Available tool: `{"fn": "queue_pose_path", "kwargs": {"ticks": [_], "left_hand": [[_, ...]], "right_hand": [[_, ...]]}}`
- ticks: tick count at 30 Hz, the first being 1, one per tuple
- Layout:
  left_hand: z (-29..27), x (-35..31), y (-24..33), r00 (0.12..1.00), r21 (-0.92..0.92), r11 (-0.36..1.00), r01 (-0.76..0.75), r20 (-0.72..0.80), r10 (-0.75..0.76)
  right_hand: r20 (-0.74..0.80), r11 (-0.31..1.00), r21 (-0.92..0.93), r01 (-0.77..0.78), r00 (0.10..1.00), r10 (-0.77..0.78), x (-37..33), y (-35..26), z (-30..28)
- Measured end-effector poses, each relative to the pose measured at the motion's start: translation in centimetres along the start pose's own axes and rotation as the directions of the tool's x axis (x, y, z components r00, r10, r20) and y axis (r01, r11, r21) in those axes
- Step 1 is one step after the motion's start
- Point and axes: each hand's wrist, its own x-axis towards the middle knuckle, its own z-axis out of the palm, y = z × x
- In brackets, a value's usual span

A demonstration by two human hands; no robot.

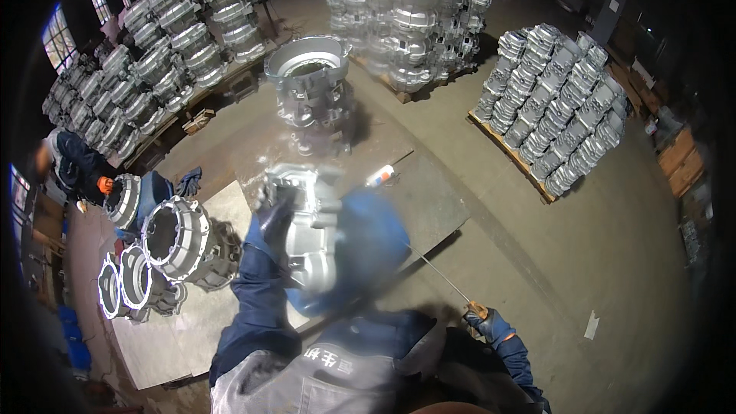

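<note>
The gloved left hand (272, 218) grips the upper edge of a grey casting (307, 234) standing on a metal sheet (429, 199). The gloved right hand (484, 323), low right, is closed around a thin rod (437, 268) that reaches toward the casting.

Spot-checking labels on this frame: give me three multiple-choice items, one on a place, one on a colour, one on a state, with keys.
1. Where is the left hand?
A. on the grey metal casting in front of the person
B. on the pallet at right
C. on the floor

2. What colour are the gloves?
A. white
B. dark blue
C. yellow

3. How is the right hand?
A. open and idle
B. shut on a thin rod
C. resting on the spray can

Key: 1 A, the gloved hand grips the casting's upper left edge. 2 B, both gloves show dark blue. 3 B, the fingers close around the rod's near end.
</note>
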Motion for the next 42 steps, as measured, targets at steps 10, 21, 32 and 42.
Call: {"fn": "queue_pose_path", "kwargs": {"ticks": [10, 21, 32, 42], "left_hand": [[5.9, 21.7, 16.9, 0.749, 0.722, 0.471, -0.507, 0.1, 0.655], [8.9, 46.7, 16.3, 0.864, 0.936, -0.152, -0.317, 0.352, 0.359], [8.6, 48.8, 13.0, 0.712, 0.9, -0.242, -0.363, 0.435, 0.55], [3.7, 15.1, -5.6, 0.787, 0.862, 0.482, -0.156, -0.187, 0.588]], "right_hand": [[-0.137, 0.989, 0.021, 0.143, 0.981, -0.139, 3.5, -3.9, 2.1], [-0.255, 0.984, 0.165, -0.073, 0.96, 0.114, 6.8, -9.7, 4.4], [-0.268, 0.98, 0.172, -0.101, 0.952, 0.146, 7.6, -10.3, 4.9], [-0.167, 0.967, 0.108, 0.231, 0.963, -0.211, 4.8, -11.3, 6.6]]}}
